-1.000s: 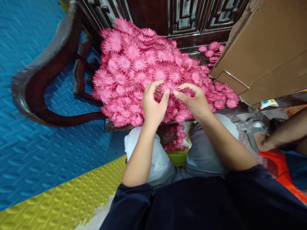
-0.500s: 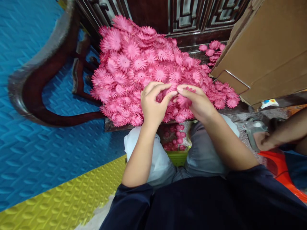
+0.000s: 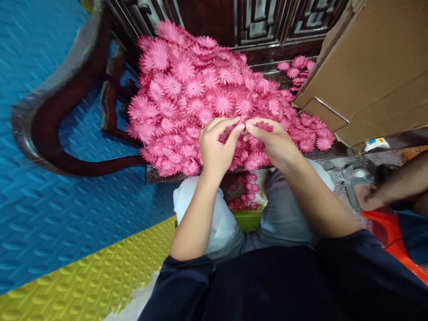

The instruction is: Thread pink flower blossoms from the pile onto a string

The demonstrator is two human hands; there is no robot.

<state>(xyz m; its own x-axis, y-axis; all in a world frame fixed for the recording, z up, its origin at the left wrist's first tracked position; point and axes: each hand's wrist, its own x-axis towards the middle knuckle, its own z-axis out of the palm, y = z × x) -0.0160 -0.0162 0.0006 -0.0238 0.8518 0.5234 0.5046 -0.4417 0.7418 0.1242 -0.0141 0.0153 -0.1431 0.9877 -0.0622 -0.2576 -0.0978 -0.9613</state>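
Observation:
A large heap of pink artificial flower heads (image 3: pixel 194 89) covers the dark wooden bench in front of me. Over its near side my left hand (image 3: pixel 217 142) is closed in a pinch, thumb and forefinger meeting on what seems to be a pink flower piece, mostly hidden. Right beside it, almost fingertip to fingertip, my right hand (image 3: pixel 276 140) pinches with thumb and forefinger. Pink petals (image 3: pixel 265 126) show within the curl of that hand, so it holds a flower.
A cardboard box (image 3: pixel 374 67) stands at the right, with a small pile of flowers (image 3: pixel 296 71) behind it. A curved wooden armrest (image 3: pixel 47 111) is at left. Below the bench, more flowers (image 3: pixel 249 189) lie above a green edge (image 3: pixel 249 220). Another person's foot (image 3: pixel 368 196) is at right.
My left hand has shifted slightly to the right, and the fingertips of both hands have drawn closer together. The heap looks the same.

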